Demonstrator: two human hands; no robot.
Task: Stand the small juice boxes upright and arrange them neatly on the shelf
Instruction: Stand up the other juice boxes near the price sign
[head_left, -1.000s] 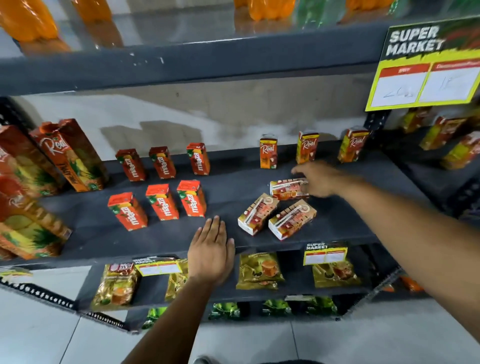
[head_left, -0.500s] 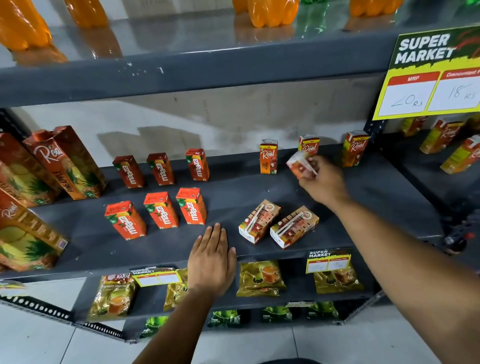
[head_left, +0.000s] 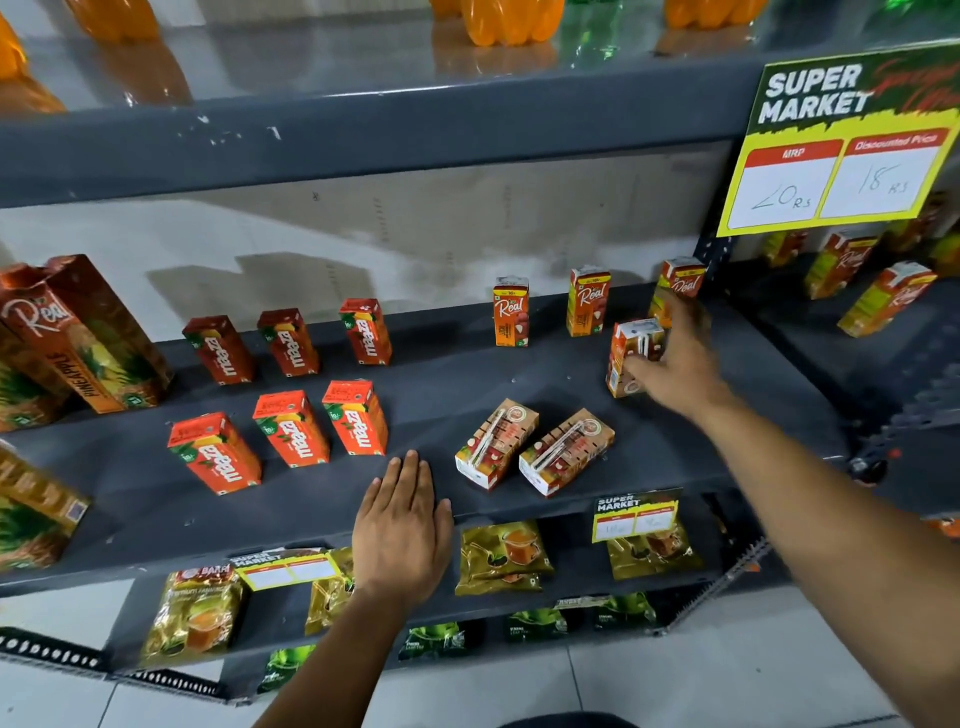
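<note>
Upright, boxy carton (head_left: 635, 357) in right hand (head_left: 675, 364) grip; left hand (head_left: 402, 525) flat, empty, on matte shelf (head_left: 156, 499).

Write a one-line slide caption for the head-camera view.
Right hand stands a small juice box upright on the shelf; two boxes lie flat; left hand rests at the edge.

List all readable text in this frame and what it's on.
"SUPER MARKET", "MRP", "20 Rs", "18 Rs": big price sign; its "Discounted Price" heading is blurred.
"Real", "PINEAPPLE": large carton.
"maaza": six small red boxes, e.g..
"Real": upright small boxes at the back.
"SUPER MARKET": small shelf tag; prices unreadable.
Box in right hand, the two lying boxes, pouches: too small or blurred.
</note>
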